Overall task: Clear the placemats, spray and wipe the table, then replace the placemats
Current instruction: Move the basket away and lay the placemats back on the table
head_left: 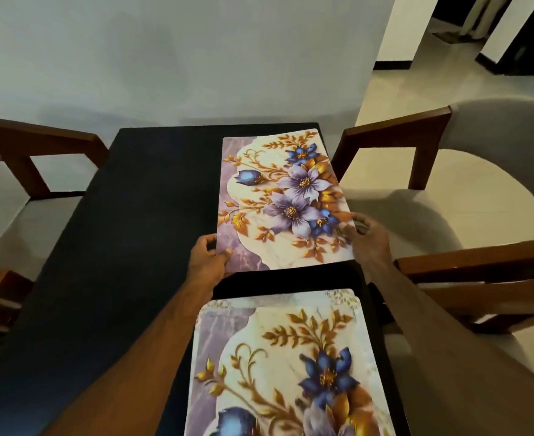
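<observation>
While left hand [207, 258] pinches near-left corner of far placemat [283, 199], thumb on top, fingers curled under, grip closed on mat edge. Right hand [366, 239] holds near-right corner, fingers bent round edge; grip looks firm, though blur hides detail. Far placemat lies along right side of dark surface [108, 231], near edge seemingly lifted slightly. Near placemat [287, 366] flat on surface just below it, same floral print. Wooden chairs [466, 196] flank both sides; pale wall [165, 58] behind.
</observation>
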